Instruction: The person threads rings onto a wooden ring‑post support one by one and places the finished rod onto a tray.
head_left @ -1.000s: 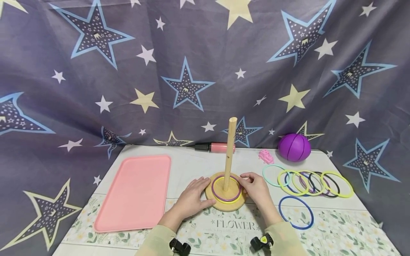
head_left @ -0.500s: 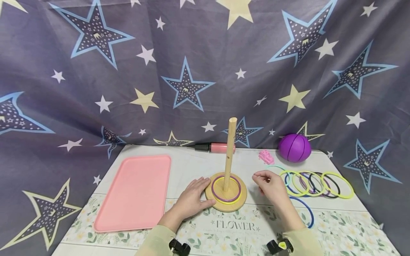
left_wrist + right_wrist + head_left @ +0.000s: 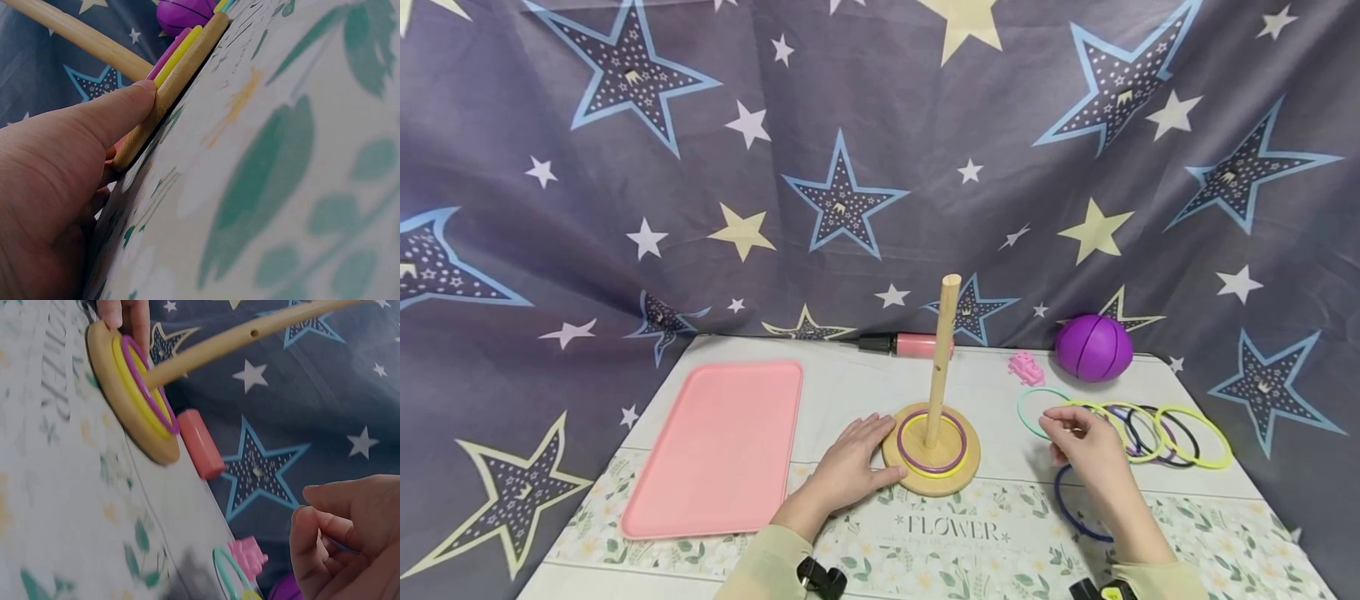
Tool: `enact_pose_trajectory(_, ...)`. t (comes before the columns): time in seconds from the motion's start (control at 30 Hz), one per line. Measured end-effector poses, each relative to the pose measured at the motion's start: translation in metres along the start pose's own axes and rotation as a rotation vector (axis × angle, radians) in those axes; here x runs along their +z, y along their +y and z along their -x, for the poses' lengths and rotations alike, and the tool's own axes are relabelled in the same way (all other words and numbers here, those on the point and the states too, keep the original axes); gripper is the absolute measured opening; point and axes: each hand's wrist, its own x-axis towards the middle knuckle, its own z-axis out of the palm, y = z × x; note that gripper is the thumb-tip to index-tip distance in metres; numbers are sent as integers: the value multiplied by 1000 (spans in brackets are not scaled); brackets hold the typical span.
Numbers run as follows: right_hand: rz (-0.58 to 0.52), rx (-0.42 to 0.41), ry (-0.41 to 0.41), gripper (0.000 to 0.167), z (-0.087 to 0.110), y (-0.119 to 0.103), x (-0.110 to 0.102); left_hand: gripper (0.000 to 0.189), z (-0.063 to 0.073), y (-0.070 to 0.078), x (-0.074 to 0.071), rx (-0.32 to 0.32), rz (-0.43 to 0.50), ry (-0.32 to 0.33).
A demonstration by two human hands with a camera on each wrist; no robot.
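Flower-printed table (image 3: 857, 379): tray (image 3: 722, 450), wooden stand (image 3: 942, 367), loose rings (image 3: 1227, 452), ball (image 3: 1093, 348), cylinder (image 3: 913, 345), perhaps a toy (image 3: 1026, 368).

pink tray (image 3: 715, 450), left | purple ball (image 3: 1093, 347), rear right; pink toy (image 3: 1026, 367) near it | pink-black cylinder (image 3: 912, 345), rear | starry curtain (image 3: 880, 100)

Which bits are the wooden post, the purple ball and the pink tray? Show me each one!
Wooden post (image 3: 942, 360): head view, about halfway up its shaft.
Purple ball (image 3: 1094, 348): head view, the middle of its visible side.
Pink tray (image 3: 717, 450): head view, the middle of its bare floor.
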Motion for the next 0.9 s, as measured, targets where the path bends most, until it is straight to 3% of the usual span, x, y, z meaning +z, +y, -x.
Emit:
enact_pose_trajectory(0.23, 78, 21, 35, 41, 5, 17, -20, 85, -1, 2, -2, -2, -2, -6)
enact_pose_trajectory(0.57, 20, 127, 50, 50, 13, 38, -48, 85, -1, 3, -3, -3, -6, -8)
enact_pose_trajectory(0.9, 60, 219, 56, 48, 15, 56, -69, 84, 1, 3, -3, 2, -6, -3)
